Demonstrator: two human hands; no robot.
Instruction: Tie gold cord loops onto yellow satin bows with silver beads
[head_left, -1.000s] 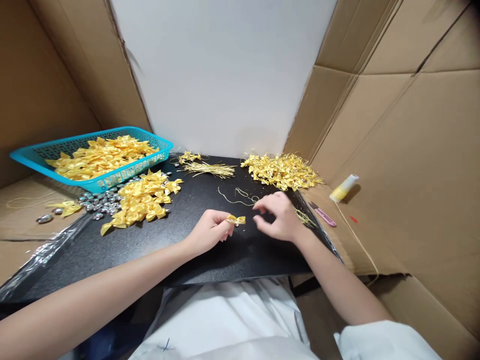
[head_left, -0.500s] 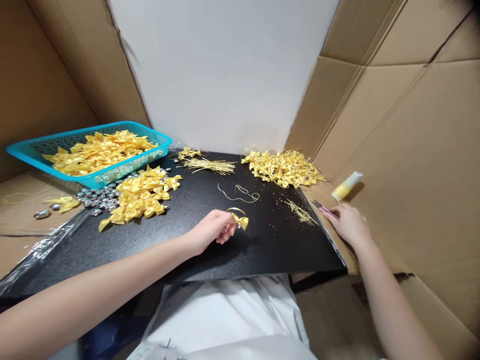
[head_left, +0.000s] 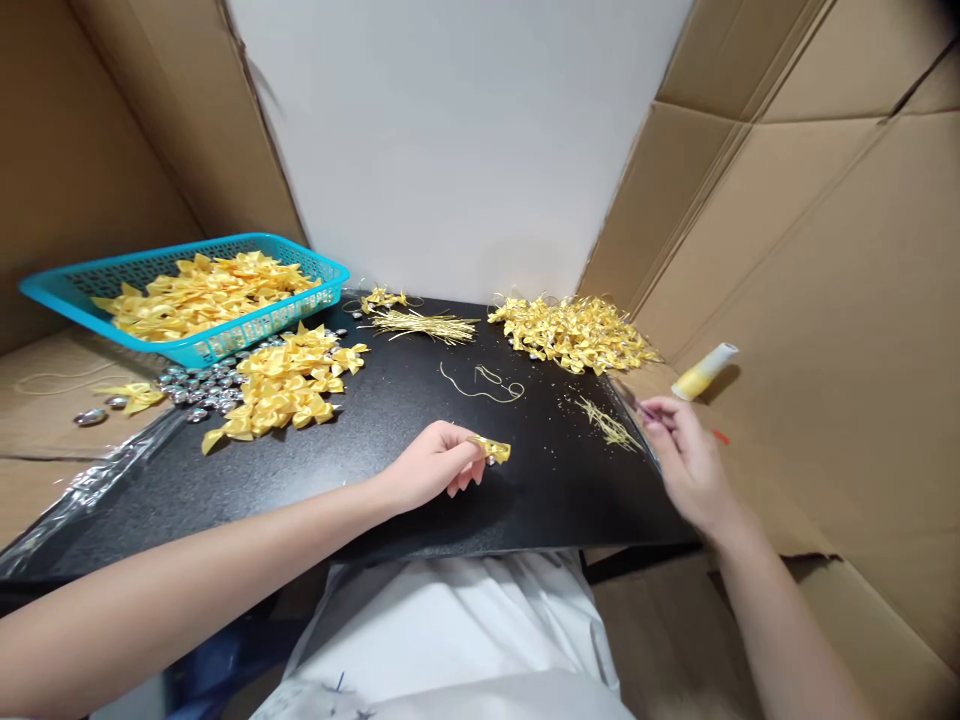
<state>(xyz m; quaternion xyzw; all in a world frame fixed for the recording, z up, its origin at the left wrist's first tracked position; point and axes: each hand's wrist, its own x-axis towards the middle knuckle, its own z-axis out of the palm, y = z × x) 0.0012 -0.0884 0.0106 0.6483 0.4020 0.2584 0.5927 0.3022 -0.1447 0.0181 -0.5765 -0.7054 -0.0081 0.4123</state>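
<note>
Above the middle of the black tabletop, my left hand (head_left: 444, 465) is closed, pinching a yellow ribbon bow (head_left: 496, 451) with a silver bead under it. My right hand (head_left: 688, 455), at the table's right edge, is closed on a small pair of snips (head_left: 646, 410); most of it is hidden by the fingers and its tip is blurred. Just left of that hand lies a small heap of gold cord offcuts (head_left: 609, 425). A loose curl of gold cord (head_left: 487, 387) rests beyond my left hand.
A turquoise basket (head_left: 225, 345) of yellow bows stands back left. Before it lie silver beads (head_left: 202, 388) and a bow pile (head_left: 289, 385). Gold cords (head_left: 427, 326) and finished-looking bows (head_left: 574, 333) lie at the back. A yellow-white tube (head_left: 705, 371) and cardboard walls (head_left: 840, 280) are at right.
My right hand has lifted and turned inward with the snips, uncovering a small red item on the cardboard. The bow in my left hand has turned, and its cord loop no longer shows.
</note>
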